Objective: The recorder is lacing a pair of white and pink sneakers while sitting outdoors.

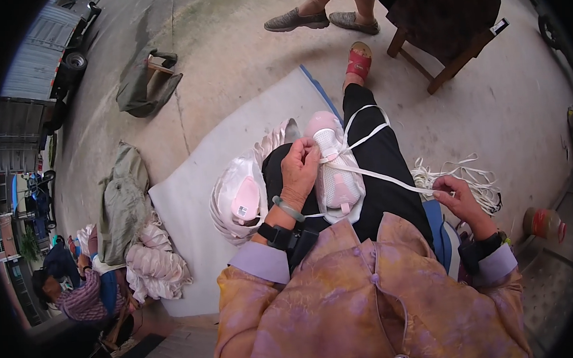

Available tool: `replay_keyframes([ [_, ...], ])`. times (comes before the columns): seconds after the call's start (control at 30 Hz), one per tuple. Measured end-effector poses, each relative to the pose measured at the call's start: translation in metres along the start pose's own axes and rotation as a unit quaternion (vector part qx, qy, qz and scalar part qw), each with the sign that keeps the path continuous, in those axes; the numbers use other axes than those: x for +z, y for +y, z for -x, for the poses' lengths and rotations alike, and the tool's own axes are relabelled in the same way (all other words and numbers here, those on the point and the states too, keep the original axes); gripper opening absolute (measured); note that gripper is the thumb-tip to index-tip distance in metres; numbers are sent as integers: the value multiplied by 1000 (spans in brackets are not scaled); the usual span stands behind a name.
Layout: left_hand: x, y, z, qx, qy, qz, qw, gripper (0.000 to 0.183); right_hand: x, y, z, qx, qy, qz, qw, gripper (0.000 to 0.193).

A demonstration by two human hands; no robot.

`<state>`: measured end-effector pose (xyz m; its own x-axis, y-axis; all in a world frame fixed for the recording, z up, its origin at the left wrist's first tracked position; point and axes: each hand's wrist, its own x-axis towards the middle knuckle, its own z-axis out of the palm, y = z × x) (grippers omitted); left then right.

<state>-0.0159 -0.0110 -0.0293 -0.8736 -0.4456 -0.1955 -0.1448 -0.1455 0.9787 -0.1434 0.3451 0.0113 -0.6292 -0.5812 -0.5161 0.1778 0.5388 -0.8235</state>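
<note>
A pink and white sneaker upper (pixel 341 182) lies across my lap, its toe pointing away from me. White shoelace (pixel 391 176) runs through its eyelets, with one loop spread over my right thigh. My left hand (pixel 299 171) is closed at the upper's left edge, thumb and fingers pinched on the lace near the eyelets; the fingertips are partly hidden. Out to the right, my right hand (pixel 457 198) pinches the far end of the lace, which stretches between it and the upper. Beside my left wrist is a nested stack of pink uppers (pixel 232 199).
A heap of white laces (pixel 460 178) lies by my right hand. More pink uppers (pixel 157 262) are piled at left beside a grey-green cloth (pixel 123 209). A white sheet (pixel 188 178) covers the floor. Ahead, a person sits on a wooden chair (pixel 447 71); another person (pixel 87 293) sits far left.
</note>
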Motion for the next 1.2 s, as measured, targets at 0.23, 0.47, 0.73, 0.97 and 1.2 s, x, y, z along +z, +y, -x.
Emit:
replay_keyframes([
  [0.23, 30, 26, 6, 171, 54, -441, 880, 36, 91, -76, -76, -412, 130, 288, 855, 51],
  [0.47, 31, 9, 1, 166, 49, -453, 875, 46, 131, -82, -107, -314, 60, 403, 858, 57],
  [0.73, 34, 8, 0, 150, 41, -426, 891, 53, 124, -83, -112, -289, -3, 350, 891, 41],
  [0.97, 43, 5, -2, 130, 37, -418, 898, 55, 131, -84, -106, -280, 34, 367, 886, 23],
  [1.2, 46, -1, -5, 154, 55, -427, 889, 57, 147, -90, -101, -267, 85, 406, 870, 18],
])
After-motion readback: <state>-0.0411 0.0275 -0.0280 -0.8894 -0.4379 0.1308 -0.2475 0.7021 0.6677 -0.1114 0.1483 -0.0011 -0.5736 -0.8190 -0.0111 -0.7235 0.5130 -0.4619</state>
